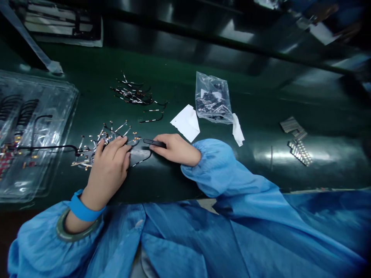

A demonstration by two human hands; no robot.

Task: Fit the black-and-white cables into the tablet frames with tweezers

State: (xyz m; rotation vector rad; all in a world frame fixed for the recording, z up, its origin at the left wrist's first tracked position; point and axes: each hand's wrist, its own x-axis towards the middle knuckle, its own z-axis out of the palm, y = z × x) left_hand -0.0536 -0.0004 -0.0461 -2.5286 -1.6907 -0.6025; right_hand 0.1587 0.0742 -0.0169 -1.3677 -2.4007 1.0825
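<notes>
My left hand (111,166), with a blue band at its wrist, lies over a pile of small metallic parts (101,135), its fingers slightly apart on the near side of the pile. To its right, my right hand (175,148) grips a thin black tool (155,143) between thumb and fingers, the tip pointing left. Small gold-coloured pieces (136,138) lie between the tool and the pile. A thin black cable with white marks (142,160) curves on the dark green table just below the tool. A thicker black cable (52,147) runs leftward from the pile.
Clear plastic trays (62,112) holding cables stand at the left. Beyond my hands lie a bunch of black cables (133,94), white paper (187,122) and a clear bag of dark parts (213,100). Metallic strips (300,152) rest on the table (249,162) at the right.
</notes>
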